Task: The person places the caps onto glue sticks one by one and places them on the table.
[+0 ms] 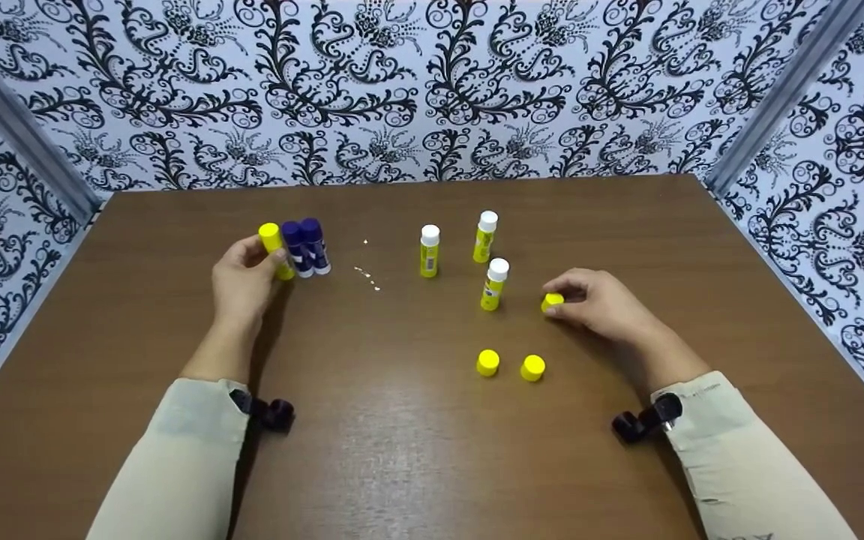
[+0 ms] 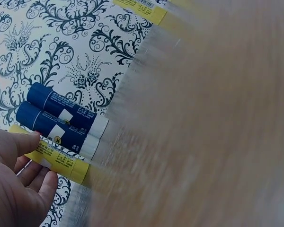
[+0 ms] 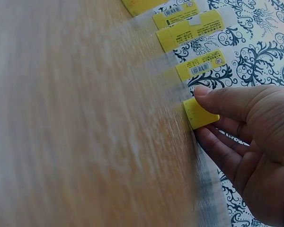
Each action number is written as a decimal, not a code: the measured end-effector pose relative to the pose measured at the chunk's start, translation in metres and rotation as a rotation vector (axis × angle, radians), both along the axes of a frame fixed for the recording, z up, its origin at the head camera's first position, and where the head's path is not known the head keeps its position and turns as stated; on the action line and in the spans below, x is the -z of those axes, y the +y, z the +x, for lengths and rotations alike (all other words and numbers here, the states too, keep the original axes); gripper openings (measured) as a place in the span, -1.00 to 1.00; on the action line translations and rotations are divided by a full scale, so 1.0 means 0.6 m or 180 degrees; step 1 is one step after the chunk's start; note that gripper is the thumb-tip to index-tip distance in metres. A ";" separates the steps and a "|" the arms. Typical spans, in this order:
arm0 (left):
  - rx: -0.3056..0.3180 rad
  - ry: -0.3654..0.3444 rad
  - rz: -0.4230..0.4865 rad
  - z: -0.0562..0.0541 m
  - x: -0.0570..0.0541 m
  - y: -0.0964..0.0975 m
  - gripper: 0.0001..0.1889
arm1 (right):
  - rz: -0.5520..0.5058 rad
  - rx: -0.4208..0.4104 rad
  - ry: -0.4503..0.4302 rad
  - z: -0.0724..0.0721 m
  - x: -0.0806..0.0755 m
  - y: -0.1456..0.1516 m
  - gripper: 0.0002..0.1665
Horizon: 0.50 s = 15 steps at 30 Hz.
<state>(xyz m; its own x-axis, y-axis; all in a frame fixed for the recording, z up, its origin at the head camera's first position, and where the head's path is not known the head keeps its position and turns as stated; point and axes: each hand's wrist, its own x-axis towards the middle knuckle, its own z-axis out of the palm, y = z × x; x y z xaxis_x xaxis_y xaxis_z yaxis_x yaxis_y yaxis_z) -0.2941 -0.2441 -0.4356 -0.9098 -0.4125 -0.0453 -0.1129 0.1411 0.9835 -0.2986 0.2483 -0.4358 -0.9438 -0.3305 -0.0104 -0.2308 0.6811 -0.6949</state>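
Observation:
At the left of the table my left hand (image 1: pixel 243 281) grips an upright yellow glue stick (image 1: pixel 271 238) between thumb and fingers. Right beside it stand two dark blue glue sticks (image 2: pixel 61 130) with white bases, close together. My right hand (image 1: pixel 603 304) pinches a small yellow cap (image 3: pixel 199 114) at the table surface, thumb on one side and fingers on the other. Left of that hand stand three uncapped yellow glue sticks with white tops: a near one (image 1: pixel 493 285), a far one (image 1: pixel 485 237) and a left one (image 1: pixel 430 252).
Two more yellow caps, a left one (image 1: pixel 487 363) and a right one (image 1: pixel 532 368), sit on the brown table (image 1: pixel 372 420) nearer me. Small white crumbs (image 1: pixel 367 274) lie between the two groups of sticks. Patterned walls (image 1: pixel 432 90) border the table at the back and sides.

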 end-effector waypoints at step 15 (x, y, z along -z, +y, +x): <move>0.0031 0.0030 -0.0068 0.002 -0.002 0.000 -0.49 | -0.0069 0.0019 -0.0062 0.006 -0.005 -0.003 -0.58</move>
<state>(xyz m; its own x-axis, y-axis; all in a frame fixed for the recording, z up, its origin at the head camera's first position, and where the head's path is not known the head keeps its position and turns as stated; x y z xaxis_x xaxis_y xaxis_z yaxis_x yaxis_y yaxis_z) -0.2930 -0.2439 -0.4346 -0.9141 -0.4045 -0.0279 -0.1022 0.1633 0.9813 -0.2952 0.2467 -0.4329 -0.9454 -0.3251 -0.0218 -0.2129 0.6671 -0.7139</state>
